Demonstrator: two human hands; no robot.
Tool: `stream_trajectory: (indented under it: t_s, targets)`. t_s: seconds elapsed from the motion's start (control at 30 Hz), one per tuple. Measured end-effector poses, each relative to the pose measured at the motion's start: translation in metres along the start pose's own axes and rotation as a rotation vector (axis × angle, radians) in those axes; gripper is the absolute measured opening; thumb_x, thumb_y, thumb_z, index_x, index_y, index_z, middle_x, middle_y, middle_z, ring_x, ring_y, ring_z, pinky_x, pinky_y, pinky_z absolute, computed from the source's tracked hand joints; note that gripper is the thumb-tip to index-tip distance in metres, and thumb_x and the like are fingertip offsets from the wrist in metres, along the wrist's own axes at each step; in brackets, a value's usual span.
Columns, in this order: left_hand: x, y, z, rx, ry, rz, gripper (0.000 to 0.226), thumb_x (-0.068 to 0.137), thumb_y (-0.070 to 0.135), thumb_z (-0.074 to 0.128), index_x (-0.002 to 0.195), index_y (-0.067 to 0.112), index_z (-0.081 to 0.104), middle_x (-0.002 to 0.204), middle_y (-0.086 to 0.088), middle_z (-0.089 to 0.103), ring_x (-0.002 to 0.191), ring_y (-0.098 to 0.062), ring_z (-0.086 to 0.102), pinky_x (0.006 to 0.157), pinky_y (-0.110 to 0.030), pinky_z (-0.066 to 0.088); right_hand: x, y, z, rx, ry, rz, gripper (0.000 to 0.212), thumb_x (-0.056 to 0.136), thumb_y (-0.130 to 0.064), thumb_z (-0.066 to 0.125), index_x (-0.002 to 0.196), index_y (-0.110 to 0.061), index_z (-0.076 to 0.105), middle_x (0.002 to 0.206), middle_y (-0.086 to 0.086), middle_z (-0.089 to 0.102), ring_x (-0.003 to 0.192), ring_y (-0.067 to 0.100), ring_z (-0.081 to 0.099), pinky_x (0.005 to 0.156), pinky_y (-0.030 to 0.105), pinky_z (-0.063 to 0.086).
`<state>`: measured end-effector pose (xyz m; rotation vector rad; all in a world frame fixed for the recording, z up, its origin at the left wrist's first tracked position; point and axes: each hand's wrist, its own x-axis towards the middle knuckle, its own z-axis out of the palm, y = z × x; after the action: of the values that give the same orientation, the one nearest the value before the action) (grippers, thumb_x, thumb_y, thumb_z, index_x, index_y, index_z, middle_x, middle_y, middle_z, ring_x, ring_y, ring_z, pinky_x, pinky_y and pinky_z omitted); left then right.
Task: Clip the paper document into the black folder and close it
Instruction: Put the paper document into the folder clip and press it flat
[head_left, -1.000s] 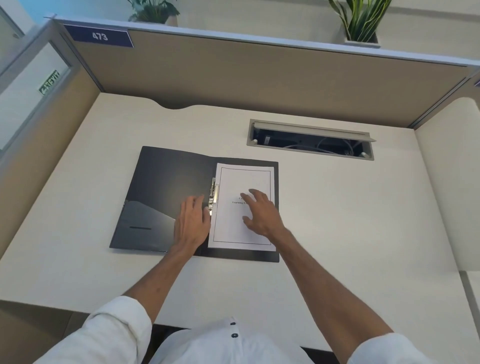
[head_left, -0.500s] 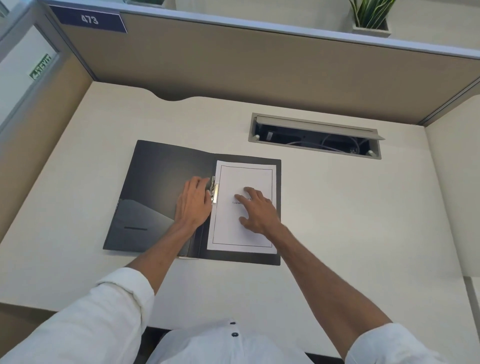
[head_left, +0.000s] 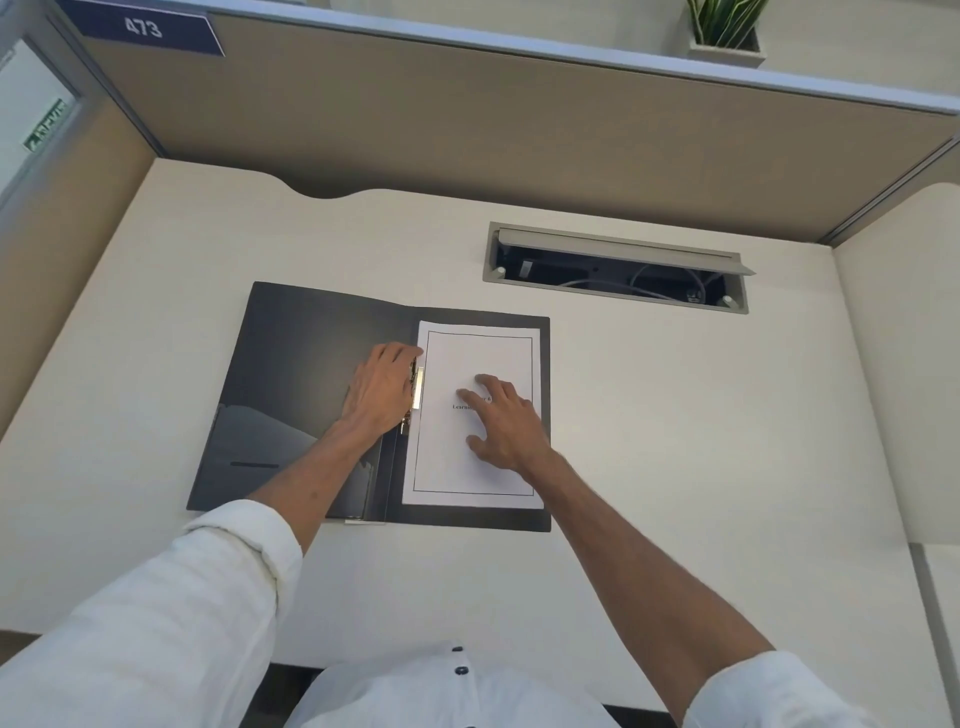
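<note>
The black folder (head_left: 306, 358) lies open flat on the desk. A white paper document (head_left: 478, 467) with a thin black border rests on its right half. Along the paper's left edge sits the metal clip (head_left: 417, 387), beside the folder's spine. My left hand (head_left: 382, 392) lies on the left half, fingers bent against the clip; whether they grip it I cannot tell. My right hand (head_left: 501, 421) presses flat on the middle of the paper with fingers spread, covering part of the printed title.
A cable slot (head_left: 615, 267) with its lid raised opens in the desk behind and right of the folder. Partition walls (head_left: 467, 135) close off the back and both sides. A potted plant (head_left: 724, 31) stands on the ledge above.
My left hand has slid forward along the spine up to the clip. My right hand has stayed flat on the paper. The camera has tilted down a little.
</note>
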<state>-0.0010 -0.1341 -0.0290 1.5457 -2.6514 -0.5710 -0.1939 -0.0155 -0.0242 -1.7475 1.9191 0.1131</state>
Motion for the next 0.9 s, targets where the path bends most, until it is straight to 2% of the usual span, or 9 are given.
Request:
stream_trajectory:
  t_s: [0.07,0.23,0.3,0.57,0.73,0.83,0.87,0.9]
  targets:
    - [0.001,0.001,-0.002,-0.045,0.017,-0.017,0.043,0.11,0.003,0.054,0.152,0.009,0.059,0.152,-0.011,0.064,0.139,-0.034,0.059,0.114,-0.047,0.053,0.0,0.0,0.0,0.003,0.001,-0.003,0.075,0.104,-0.04,0.067,0.171,-0.031,0.033,0.182,0.002,0.017,0.169,0.028,0.022,0.133,0.051,0.034]
    - [-0.008,0.002,-0.007,-0.169,0.089,-0.043,0.014,0.114,0.012,0.052,0.126,0.014,0.059,0.119,-0.008,0.072,0.099,-0.032,0.073,0.085,-0.052,0.064,-0.002,0.001,-0.002,0.012,0.002,-0.002,0.075,0.104,-0.039,0.067,0.171,-0.031,0.034,0.181,0.001,0.017,0.168,0.028,0.023,0.132,0.051,0.035]
    - [-0.019,0.0,-0.006,-0.19,0.122,-0.041,0.009,0.115,0.016,0.054,0.123,0.016,0.059,0.115,-0.004,0.074,0.094,-0.029,0.075,0.084,-0.051,0.066,-0.002,0.0,-0.002,0.019,0.002,-0.001,0.075,0.104,-0.039,0.068,0.171,-0.031,0.034,0.181,0.001,0.017,0.168,0.027,0.023,0.132,0.051,0.034]
    - [-0.064,-0.007,0.007,-0.329,0.103,-0.043,0.018,0.113,0.02,0.063,0.127,0.011,0.069,0.128,-0.005,0.078,0.115,-0.026,0.077,0.103,-0.047,0.067,-0.006,-0.001,-0.002,0.059,0.012,0.003,0.075,0.103,-0.036,0.068,0.17,-0.031,0.034,0.182,0.001,0.016,0.169,0.027,0.021,0.134,0.051,0.032]
    - [-0.071,-0.009,0.01,-0.38,0.095,-0.047,0.023,0.116,0.015,0.057,0.132,0.008,0.072,0.131,-0.007,0.076,0.124,-0.027,0.068,0.111,-0.052,0.06,-0.008,-0.004,0.001,0.093,0.013,0.021,0.076,0.104,-0.036,0.068,0.171,-0.032,0.033,0.183,0.0,0.013,0.171,0.027,0.019,0.138,0.05,0.027]
    - [-0.068,-0.008,0.011,-0.43,0.071,-0.11,0.03,0.115,0.015,0.058,0.142,0.012,0.069,0.148,-0.007,0.068,0.147,-0.028,0.054,0.126,-0.058,0.047,-0.009,-0.004,0.001,0.099,0.008,0.026,0.076,0.105,-0.036,0.067,0.172,-0.032,0.032,0.184,-0.001,0.012,0.171,0.027,0.018,0.139,0.05,0.026]
    - [-0.066,-0.009,0.012,-0.426,0.052,-0.14,0.037,0.115,0.019,0.058,0.152,0.014,0.063,0.163,-0.007,0.057,0.16,-0.031,0.041,0.135,-0.061,0.034,-0.009,-0.004,0.001,0.1,0.007,0.027,0.076,0.105,-0.036,0.067,0.172,-0.033,0.031,0.184,-0.001,0.012,0.171,0.026,0.018,0.139,0.05,0.026]
    - [-0.065,-0.01,0.013,-0.396,0.025,-0.172,0.049,0.116,0.026,0.057,0.164,0.017,0.052,0.178,-0.008,0.038,0.172,-0.033,0.022,0.142,-0.063,0.016,-0.008,-0.004,0.0,0.101,0.005,0.028,0.076,0.105,-0.037,0.067,0.172,-0.033,0.031,0.184,-0.001,0.012,0.172,0.026,0.017,0.139,0.05,0.025]
